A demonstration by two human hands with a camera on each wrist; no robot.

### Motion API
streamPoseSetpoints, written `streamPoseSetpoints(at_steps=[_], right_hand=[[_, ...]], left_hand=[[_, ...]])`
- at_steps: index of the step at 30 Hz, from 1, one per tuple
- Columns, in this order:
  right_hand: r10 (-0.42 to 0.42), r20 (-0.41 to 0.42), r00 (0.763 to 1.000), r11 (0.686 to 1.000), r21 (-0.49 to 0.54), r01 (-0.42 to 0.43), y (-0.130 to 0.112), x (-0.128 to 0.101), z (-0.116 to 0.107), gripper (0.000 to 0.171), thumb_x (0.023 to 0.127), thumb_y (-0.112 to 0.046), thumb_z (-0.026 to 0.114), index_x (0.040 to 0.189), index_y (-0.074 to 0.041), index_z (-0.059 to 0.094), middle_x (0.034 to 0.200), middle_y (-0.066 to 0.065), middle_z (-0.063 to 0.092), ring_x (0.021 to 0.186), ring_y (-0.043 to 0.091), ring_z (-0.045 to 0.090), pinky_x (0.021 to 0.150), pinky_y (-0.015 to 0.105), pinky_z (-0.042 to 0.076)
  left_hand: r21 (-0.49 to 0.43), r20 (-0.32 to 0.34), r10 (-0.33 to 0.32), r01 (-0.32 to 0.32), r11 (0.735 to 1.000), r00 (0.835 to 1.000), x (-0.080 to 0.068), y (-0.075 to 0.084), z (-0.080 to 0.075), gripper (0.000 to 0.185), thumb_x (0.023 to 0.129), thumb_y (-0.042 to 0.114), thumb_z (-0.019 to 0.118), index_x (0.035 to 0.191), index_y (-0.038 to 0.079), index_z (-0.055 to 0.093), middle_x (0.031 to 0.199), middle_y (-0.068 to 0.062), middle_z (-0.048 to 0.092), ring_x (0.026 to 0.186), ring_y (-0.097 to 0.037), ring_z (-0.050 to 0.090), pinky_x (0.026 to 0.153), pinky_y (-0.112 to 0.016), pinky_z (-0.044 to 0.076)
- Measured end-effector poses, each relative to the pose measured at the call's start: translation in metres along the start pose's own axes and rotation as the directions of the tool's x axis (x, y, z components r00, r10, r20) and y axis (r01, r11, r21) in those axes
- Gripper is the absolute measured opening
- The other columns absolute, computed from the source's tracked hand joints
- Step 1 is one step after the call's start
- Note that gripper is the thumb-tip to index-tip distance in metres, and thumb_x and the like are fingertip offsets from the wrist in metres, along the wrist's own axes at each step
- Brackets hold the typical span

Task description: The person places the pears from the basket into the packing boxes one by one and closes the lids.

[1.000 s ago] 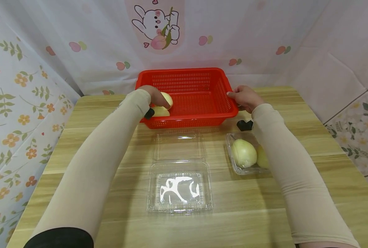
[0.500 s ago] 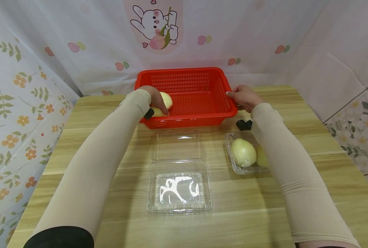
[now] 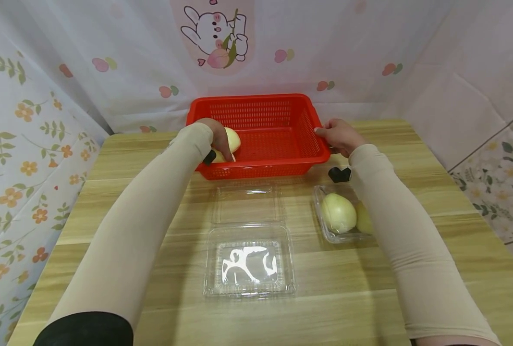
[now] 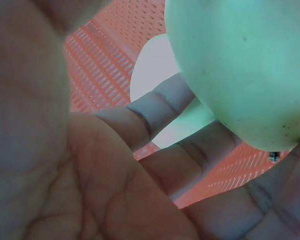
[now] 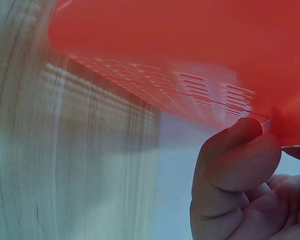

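A red slotted basket (image 3: 282, 166) stands at the back middle of the wooden table (image 3: 152, 312). My left hand (image 3: 224, 146) reaches into its left end and grips a pale peeled onion (image 3: 233, 138). The left wrist view shows that onion (image 4: 240, 65) large against my curled fingers (image 4: 155, 110). A second pale onion (image 4: 150, 70) lies behind it on the basket floor (image 4: 105, 55). My right hand (image 3: 325, 134) grips the basket's right rim. In the right wrist view its fingers (image 5: 235, 160) curl under the red rim (image 5: 165, 40).
An open clear clamshell box (image 3: 249, 262) lies in front of the basket, its lid (image 3: 248, 204) flat toward the basket. To the right, a clear tray (image 3: 321, 214) holds two onions (image 3: 338, 213), partly under my right forearm. Patterned curtains surround the table.
My left hand's fingers have come down further over the onion in the basket, hiding more of the one beneath. The right hand and the basket have not moved.
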State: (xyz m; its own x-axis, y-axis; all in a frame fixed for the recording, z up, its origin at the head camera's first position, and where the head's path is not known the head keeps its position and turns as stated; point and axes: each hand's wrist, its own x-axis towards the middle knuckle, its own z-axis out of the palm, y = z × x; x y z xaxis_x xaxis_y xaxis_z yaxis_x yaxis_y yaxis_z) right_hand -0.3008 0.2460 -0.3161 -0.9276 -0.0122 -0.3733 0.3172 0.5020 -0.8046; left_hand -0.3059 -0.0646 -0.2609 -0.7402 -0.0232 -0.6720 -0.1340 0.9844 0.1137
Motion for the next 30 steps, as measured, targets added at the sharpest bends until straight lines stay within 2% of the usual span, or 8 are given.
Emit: streamPoseSetpoints(at_steps=[6,11,17,23,27,30], right_hand=[[-0.001,0.0,1.0,1.0,0.009,0.001,0.0,-0.002,0.0,0.023,0.104,-0.026,0.051,0.108,-0.005,0.043,0.111,0.018,0.054,0.075,0.018,0.068,0.07,0.034,0.06],[-0.006,-0.001,1.0,1.0,0.015,0.006,0.0,-0.002,0.0,0.023,0.104,-0.026,0.051,0.107,-0.005,0.043,0.11,0.018,0.053,0.073,0.018,0.068,0.069,0.034,0.06],[-0.003,-0.003,1.0,1.0,0.018,0.003,0.0,-0.002,0.0,0.022,0.104,-0.025,0.05,0.107,-0.004,0.044,0.111,0.018,0.053,0.077,0.019,0.068,0.069,0.033,0.059],[0.0,-0.006,1.0,1.0,0.024,0.0,-0.001,-0.002,0.001,0.021,0.105,-0.024,0.049,0.106,-0.005,0.043,0.109,0.017,0.053,0.076,0.019,0.067,0.07,0.033,0.059],[0.003,-0.008,1.0,1.0,0.02,-0.003,-0.001,-0.002,0.002,0.021,0.105,-0.025,0.05,0.107,-0.005,0.044,0.11,0.017,0.053,0.076,0.019,0.067,0.071,0.033,0.059],[0.004,-0.009,1.0,1.0,0.018,-0.004,0.0,-0.003,0.001,0.021,0.104,-0.025,0.05,0.107,-0.005,0.044,0.111,0.018,0.053,0.076,0.019,0.068,0.071,0.034,0.059]], left_hand=[[-0.111,0.013,-0.014,0.015,0.994,1.0,-0.004,0.0,0.001,0.059,0.085,0.023,0.079,0.134,0.005,0.052,0.122,-0.009,0.054,0.093,-0.021,0.057,0.073,-0.027,0.054],[-0.114,0.015,-0.01,0.012,0.993,1.0,-0.004,0.0,0.001,0.058,0.083,0.019,0.078,0.132,0.004,0.051,0.122,-0.01,0.052,0.093,-0.022,0.056,0.073,-0.028,0.054],[-0.013,0.072,0.016,-0.015,1.0,0.997,0.004,0.002,0.001,0.06,0.085,0.027,0.077,0.135,0.005,0.051,0.133,-0.01,0.047,0.09,-0.019,0.058,0.071,-0.026,0.053],[0.052,0.086,0.03,-0.035,0.998,0.996,0.012,0.003,0.0,0.056,0.085,0.026,0.078,0.131,0.005,0.055,0.124,-0.009,0.049,0.087,-0.018,0.057,0.07,-0.026,0.053],[0.155,0.128,0.1,-0.119,0.981,0.987,0.022,-0.002,-0.002,0.049,0.087,0.029,0.073,0.128,0.007,0.058,0.124,-0.009,0.048,0.087,-0.018,0.057,0.071,-0.026,0.05],[0.279,0.153,0.168,-0.206,0.938,0.974,0.029,-0.005,-0.004,0.052,0.089,0.035,0.069,0.134,0.011,0.057,0.133,-0.009,0.045,0.097,-0.019,0.053,0.073,-0.027,0.046]])
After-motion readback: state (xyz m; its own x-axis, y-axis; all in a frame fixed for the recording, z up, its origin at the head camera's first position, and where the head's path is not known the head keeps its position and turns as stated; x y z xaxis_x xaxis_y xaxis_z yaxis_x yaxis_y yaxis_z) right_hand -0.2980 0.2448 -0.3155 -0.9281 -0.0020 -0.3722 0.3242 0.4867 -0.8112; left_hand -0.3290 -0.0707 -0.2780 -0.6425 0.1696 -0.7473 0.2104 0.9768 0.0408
